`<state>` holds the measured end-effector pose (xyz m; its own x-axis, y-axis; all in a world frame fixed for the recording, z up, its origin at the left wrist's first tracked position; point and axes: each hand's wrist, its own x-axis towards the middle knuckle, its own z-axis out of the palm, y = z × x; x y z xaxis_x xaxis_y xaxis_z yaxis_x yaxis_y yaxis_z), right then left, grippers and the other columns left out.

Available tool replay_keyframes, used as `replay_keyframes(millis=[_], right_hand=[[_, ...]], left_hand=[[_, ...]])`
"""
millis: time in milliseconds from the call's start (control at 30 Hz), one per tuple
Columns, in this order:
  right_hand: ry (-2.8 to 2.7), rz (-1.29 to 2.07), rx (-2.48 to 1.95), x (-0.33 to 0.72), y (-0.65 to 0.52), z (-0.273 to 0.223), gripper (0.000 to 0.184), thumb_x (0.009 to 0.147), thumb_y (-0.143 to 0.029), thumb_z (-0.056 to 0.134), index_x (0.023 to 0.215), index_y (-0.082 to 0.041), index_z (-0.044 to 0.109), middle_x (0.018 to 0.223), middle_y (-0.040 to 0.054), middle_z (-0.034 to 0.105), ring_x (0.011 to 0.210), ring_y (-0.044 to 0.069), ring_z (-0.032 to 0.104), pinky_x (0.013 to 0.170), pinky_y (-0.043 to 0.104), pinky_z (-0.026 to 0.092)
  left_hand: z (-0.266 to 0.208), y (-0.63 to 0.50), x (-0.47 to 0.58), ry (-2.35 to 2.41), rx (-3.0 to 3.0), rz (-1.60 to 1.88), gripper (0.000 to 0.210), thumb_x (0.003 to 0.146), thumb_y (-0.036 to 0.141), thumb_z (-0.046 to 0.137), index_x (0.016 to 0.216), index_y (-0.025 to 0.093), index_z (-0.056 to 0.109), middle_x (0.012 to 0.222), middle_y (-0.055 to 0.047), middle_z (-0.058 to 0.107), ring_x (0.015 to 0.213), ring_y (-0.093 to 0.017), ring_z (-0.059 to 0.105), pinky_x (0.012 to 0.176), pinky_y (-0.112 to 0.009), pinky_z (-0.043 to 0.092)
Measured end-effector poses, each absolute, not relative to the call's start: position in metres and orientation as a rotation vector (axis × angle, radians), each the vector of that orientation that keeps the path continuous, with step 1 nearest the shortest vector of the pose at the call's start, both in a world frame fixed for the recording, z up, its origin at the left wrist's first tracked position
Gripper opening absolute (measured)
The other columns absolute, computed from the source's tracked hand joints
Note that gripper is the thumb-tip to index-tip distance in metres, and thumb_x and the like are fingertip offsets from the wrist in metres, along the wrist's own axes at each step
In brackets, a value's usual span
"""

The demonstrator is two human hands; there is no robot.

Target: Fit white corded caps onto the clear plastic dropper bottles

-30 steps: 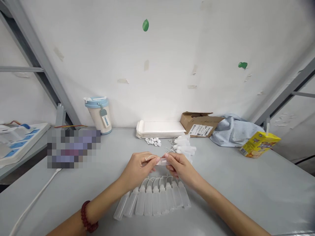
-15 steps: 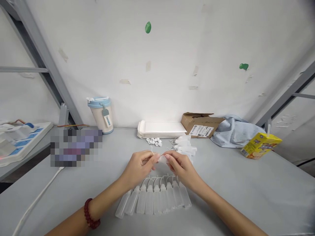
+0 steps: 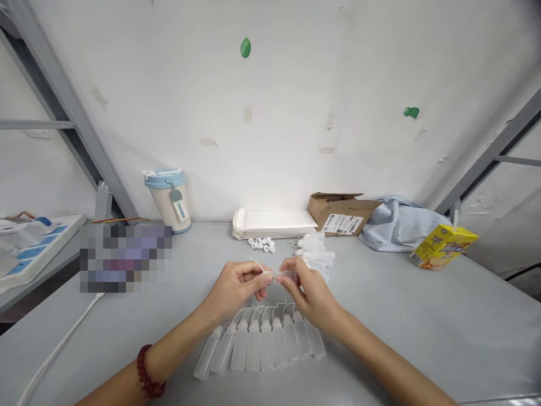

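Observation:
A small translucent plastic bottle (image 3: 288,274) lies sideways between my two hands, above the row on the table. My left hand (image 3: 244,280) pinches its neck end, and a thin white tube (image 3: 256,263) sticks up past those fingers. Closed round the body is my right hand (image 3: 307,286), which hides much of it. Below the hands, several similar bottles (image 3: 253,347) lie side by side with curved thin tubes at their tops. Beyond my right hand is a pile of more such bottles (image 3: 315,256). Small white caps (image 3: 262,245) lie loose behind my left hand.
Along the wall stand a tumbler (image 3: 169,200), a stack of white flat packs (image 3: 274,223), an open cardboard box (image 3: 342,217) and a light blue cloth (image 3: 397,225). A yellow drink carton (image 3: 443,247) is at the right. A power strip (image 3: 42,248) and white cable (image 3: 63,347) are at the left.
My right hand has shifted its grip from the neck end to the bottle's body, and the bottle now lies more sideways. The white tube shows more clearly. The view has moved slightly.

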<state>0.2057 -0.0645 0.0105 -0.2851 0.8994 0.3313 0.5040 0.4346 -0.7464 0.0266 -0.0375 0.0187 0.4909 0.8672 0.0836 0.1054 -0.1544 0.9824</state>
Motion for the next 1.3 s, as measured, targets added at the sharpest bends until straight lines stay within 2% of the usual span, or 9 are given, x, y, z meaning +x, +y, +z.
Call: replay_keyframes(millis=[133,333,433,533,633,833,933,1100,1300], right_hand=[[-1.928,0.728,-1.172,0.205,-0.066,0.011,0.017,0.089,-0.038,0.04,0.085,-0.021,0.04,0.051,-0.0078,0.035,0.044,0.01,0.029,0.044,0.023,0.021],[-1.503,1.332,-1.146,0.203,-0.062,0.015,0.029,0.084,-0.051,0.041,0.079,-0.024,0.035,0.047,-0.0117,0.028,0.039,0.006,0.022,0.038,0.018,0.019],[-1.366,1.534,-1.149,0.204,-0.061,0.017,0.033,0.083,-0.055,0.041,0.078,-0.024,0.032,0.046,-0.0127,0.029,0.036,0.005,0.017,0.035,0.017,0.017],[-1.389,1.467,-1.088,0.204,-0.061,0.018,0.03,0.084,-0.052,0.042,0.079,-0.024,0.033,0.048,-0.012,0.029,0.038,0.005,0.019,0.036,0.017,0.019],[-1.521,1.252,-1.065,0.205,-0.064,0.017,0.025,0.087,-0.047,0.042,0.082,-0.023,0.038,0.05,-0.0105,0.027,0.043,0.007,0.023,0.04,0.018,0.021],[-1.938,0.909,-1.093,0.209,-0.068,0.02,0.018,0.086,-0.037,0.048,0.093,-0.021,0.044,0.065,-0.0029,0.048,0.055,0.011,0.04,0.049,0.022,0.031],[-1.952,0.918,-1.103,0.208,-0.069,0.02,0.017,0.089,-0.036,0.043,0.089,-0.02,0.046,0.067,-0.001,0.052,0.056,0.011,0.042,0.049,0.023,0.031],[-1.791,1.094,-1.127,0.205,-0.067,0.019,0.025,0.088,-0.043,0.043,0.081,-0.02,0.045,0.057,-0.0062,0.04,0.047,0.007,0.032,0.044,0.02,0.025],[-1.65,1.359,-1.068,0.206,-0.063,0.019,0.025,0.087,-0.043,0.045,0.079,-0.02,0.041,0.057,-0.0081,0.039,0.042,0.005,0.028,0.04,0.019,0.022]], left_hand=[[0.02,-0.036,0.023,0.844,1.559,0.763,0.021,0.075,0.035,0.062,0.075,0.014,0.066,0.058,0.0,0.059,0.054,-0.012,0.055,0.055,-0.024,0.048],[0.011,-0.045,0.029,0.88,1.934,1.097,0.013,0.073,0.024,0.064,0.08,0.015,0.069,0.076,-0.006,0.067,0.064,-0.015,0.058,0.06,-0.026,0.051],[0.011,-0.047,0.03,0.868,1.99,1.152,0.013,0.075,0.024,0.063,0.082,0.016,0.069,0.077,-0.006,0.067,0.068,-0.016,0.059,0.061,-0.025,0.051],[0.015,-0.046,0.03,0.912,1.814,0.975,0.019,0.08,0.031,0.056,0.076,0.015,0.066,0.07,-0.004,0.064,0.059,-0.013,0.058,0.057,-0.023,0.05],[0.02,-0.044,0.029,0.903,1.686,0.822,0.031,0.084,0.037,0.05,0.067,0.014,0.061,0.06,-0.001,0.059,0.054,-0.012,0.057,0.055,-0.023,0.048],[0.025,-0.042,0.028,0.857,1.487,0.655,0.041,0.083,0.045,0.048,0.059,0.012,0.056,0.054,0.001,0.053,0.045,-0.01,0.052,0.048,-0.023,0.041],[0.026,-0.042,0.028,0.839,1.452,0.592,0.042,0.083,0.047,0.048,0.06,0.012,0.056,0.053,0.001,0.052,0.044,-0.01,0.05,0.048,-0.023,0.04],[0.023,-0.043,0.031,0.867,1.478,0.664,0.041,0.082,0.045,0.05,0.058,0.012,0.056,0.055,0.001,0.052,0.047,-0.009,0.049,0.048,-0.022,0.039],[0.017,-0.045,0.032,0.902,1.619,0.737,0.036,0.081,0.039,0.052,0.056,0.013,0.057,0.054,0.001,0.052,0.052,-0.011,0.051,0.052,-0.022,0.04]])
